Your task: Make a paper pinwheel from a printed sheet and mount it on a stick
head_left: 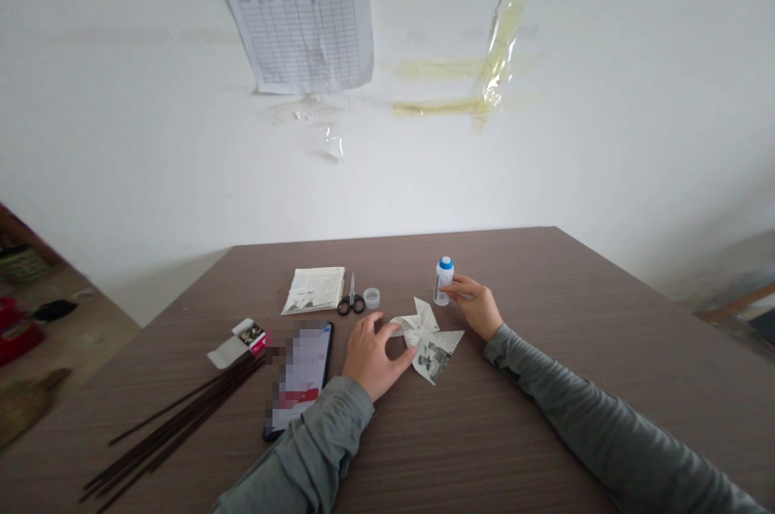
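Note:
A pinwheel folded from printed newspaper lies on the table in front of me. My left hand holds its left side, with thumb and index finger spread across the paper's edge. Just beyond it, a small white bottle with a blue top, which looks like a glue bottle, stands upright on the table. The thumb and fingers of my right hand are on the bottle's right side and front; part of the grip is hidden.
Scissors, a small clear round cap and folded newspaper sheets lie behind my left hand. To the left are a phone, an opened small box and several thin dark sticks. A white wall bounds the table's far edge.

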`<state>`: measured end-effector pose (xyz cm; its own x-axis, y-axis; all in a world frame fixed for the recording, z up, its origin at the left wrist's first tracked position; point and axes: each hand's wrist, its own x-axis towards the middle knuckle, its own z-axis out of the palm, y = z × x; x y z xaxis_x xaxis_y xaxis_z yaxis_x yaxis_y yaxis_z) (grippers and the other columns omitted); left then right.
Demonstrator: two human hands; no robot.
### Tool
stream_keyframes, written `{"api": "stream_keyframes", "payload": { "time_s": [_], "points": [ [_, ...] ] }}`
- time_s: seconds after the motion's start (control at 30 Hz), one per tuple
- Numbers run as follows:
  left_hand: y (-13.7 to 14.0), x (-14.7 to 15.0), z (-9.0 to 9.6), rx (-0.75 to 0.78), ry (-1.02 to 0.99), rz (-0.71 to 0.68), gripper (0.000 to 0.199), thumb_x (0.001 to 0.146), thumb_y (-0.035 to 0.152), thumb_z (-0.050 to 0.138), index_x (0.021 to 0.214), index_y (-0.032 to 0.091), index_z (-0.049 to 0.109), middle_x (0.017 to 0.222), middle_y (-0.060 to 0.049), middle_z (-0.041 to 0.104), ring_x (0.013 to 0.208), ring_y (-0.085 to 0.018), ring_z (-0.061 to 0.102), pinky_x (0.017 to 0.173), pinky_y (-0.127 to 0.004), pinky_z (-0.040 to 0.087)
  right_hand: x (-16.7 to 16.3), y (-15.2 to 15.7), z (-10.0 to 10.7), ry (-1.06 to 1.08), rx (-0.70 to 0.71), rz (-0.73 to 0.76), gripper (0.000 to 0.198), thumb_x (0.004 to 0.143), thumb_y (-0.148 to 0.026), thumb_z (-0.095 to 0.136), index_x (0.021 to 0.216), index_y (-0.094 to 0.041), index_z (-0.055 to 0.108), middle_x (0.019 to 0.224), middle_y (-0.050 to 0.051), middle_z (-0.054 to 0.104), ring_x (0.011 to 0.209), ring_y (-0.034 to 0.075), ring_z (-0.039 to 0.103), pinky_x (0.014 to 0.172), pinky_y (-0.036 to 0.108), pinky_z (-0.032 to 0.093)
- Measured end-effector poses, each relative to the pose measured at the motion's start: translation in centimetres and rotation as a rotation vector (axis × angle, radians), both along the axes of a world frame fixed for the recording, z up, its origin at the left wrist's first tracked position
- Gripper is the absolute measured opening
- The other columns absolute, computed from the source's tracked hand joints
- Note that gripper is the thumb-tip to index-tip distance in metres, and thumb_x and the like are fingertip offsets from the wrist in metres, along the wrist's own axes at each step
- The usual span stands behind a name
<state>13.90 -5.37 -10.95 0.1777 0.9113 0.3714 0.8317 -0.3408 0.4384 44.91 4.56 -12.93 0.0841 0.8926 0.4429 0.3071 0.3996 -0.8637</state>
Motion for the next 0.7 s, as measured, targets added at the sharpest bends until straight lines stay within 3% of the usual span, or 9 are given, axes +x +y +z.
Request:
{"api": "stream_keyframes", "payload": {
  "time_s": [0.03,0.13,0.23,0.43,0.7],
  "points": [
    [0.0,0.0,-0.1,0.002,0.0,0.001,0.042,0.096,0.049,0.108,0.133,0.029,0.103,0.16,-0.021,0.088,0.154,-0.052,0.082,0.136,-0.072,0.07,0.0,0.0,0.0,0.015,-0.018,-0.01,0.003,0.092,-0.03,0.096,0.091,-0.033,0.096,0.137,0.011,0.1,0.136,0.04,0.095,0.127,0.056,0.074],
    [0.0,0.0,-0.2,0.007,-0.004,0.005,0.042,0.096,0.047,0.109,0.133,0.028,0.103,0.16,-0.021,0.089,0.153,-0.051,0.083,0.135,-0.071,0.071,0.0,0.3,0.0,0.043,-0.048,-0.032,0.024,0.087,-0.031,0.099,0.077,-0.032,0.077,0.121,0.01,0.101,0.131,0.04,0.096,0.12,0.055,0.076],
    [0.1,0.0,-0.3,0.021,-0.005,0.004,0.041,0.094,0.045,0.109,0.131,0.029,0.103,0.158,-0.02,0.089,0.151,-0.05,0.084,0.133,-0.071,0.072,-0.1,0.5,0.0,0.066,-0.064,-0.046,0.035,0.083,-0.03,0.102,0.081,-0.032,0.067,0.114,0.009,0.1,0.125,0.039,0.097,0.113,0.053,0.078],
    [0.1,0.0,-0.4,0.023,-0.003,0.006,0.04,0.095,0.045,0.108,0.132,0.03,0.103,0.157,-0.02,0.089,0.151,-0.05,0.084,0.134,-0.069,0.072,-0.3,0.4,0.6,0.064,-0.09,-0.039,0.044,0.077,-0.031,0.109,0.111,-0.031,0.081,0.115,0.008,0.098,0.112,0.036,0.097,0.109,0.054,0.08],
    [0.2,-0.4,-0.4,0.026,0.035,0.002,0.038,0.096,0.048,0.104,0.131,0.032,0.103,0.158,-0.018,0.09,0.15,-0.05,0.084,0.134,-0.067,0.072,-0.5,1.0,1.1,0.034,-0.124,0.002,0.035,0.081,-0.034,0.108,0.111,-0.029,0.092,0.112,0.009,0.101,0.11,0.037,0.097,0.11,0.054,0.079]
  ]
}}
